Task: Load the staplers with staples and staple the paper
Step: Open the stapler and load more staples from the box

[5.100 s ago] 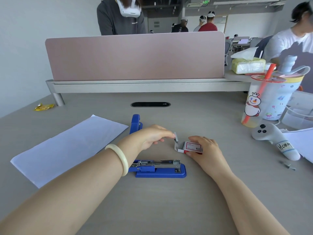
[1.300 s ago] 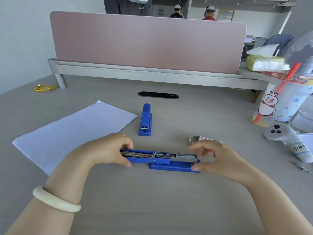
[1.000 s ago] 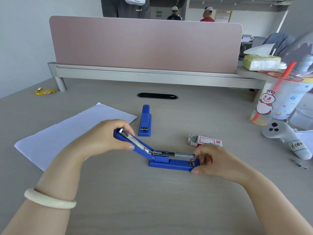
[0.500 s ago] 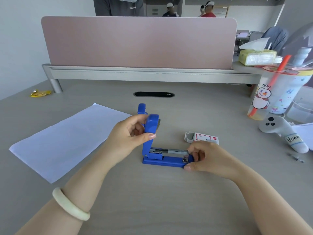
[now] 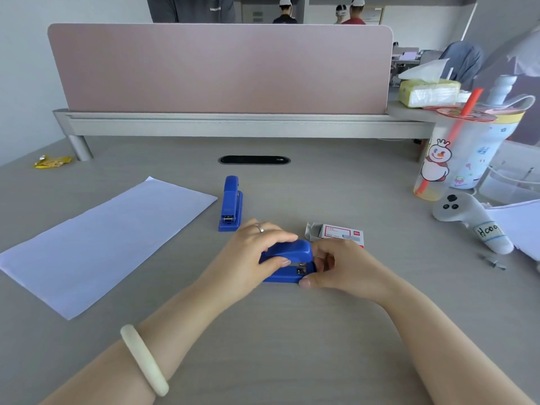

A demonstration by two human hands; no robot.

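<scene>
A blue stapler [image 5: 292, 263] lies on the desk in front of me with its top folded down over the base. My left hand [image 5: 248, 258] presses over its top from the left. My right hand [image 5: 342, 267] holds its front end, thumb under the base. A second blue stapler [image 5: 230, 204] sits closed farther back, pointing toward me. A small red and white staple box [image 5: 339, 232] lies open just behind my right hand. A white sheet of paper [image 5: 99, 238] lies to the left.
A drink cup with a red straw [image 5: 461, 153] and a white controller [image 5: 473, 222] stand at the right, with loose staples [image 5: 495, 263] near them. A pink divider [image 5: 222, 68] closes off the back. A yellow wrapper [image 5: 52, 162] lies far left.
The stapler's top was swung open and upright by my left hand; now it is folded down shut over the base. My right hand stayed at the front end.
</scene>
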